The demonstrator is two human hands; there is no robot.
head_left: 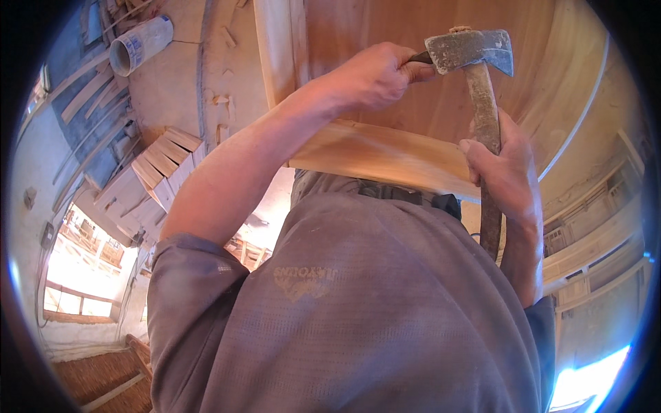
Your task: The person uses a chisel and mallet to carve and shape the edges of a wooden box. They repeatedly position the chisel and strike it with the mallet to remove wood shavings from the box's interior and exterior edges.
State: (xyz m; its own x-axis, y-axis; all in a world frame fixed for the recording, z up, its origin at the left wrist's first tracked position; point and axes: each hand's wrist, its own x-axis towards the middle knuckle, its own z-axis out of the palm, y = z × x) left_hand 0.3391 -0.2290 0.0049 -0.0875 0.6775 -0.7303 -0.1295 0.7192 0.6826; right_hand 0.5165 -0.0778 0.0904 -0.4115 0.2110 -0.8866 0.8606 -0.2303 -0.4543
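Hatchet (484,100): one, wood and metal; far side, right of centre, before the panel (372,27); worn grey head (471,52) at the far end, flared edge right, blunt end left.
Handle (490,224): wooden, scuffed, running from the head toward the near side.
Right hand (511,165): wrapped around the handle, thumb on its left.
Left hand (379,77): fist clenched on a dark tool (421,58); contact with the head cannot be told.
Dark tool: mostly hidden by the fist; kind cannot be told.
Panel: reddish-brown wood, far.
Rail (385,155): pale wood, along the panel's near side, next to the belt (389,192).
Upright (273,58): pale wood, at the panel's left.
Bucket (142,45): white and blue, on its side, far left.
Boards (165,162): stacked, left.
Shirt (372,303): dark, dusty, near.
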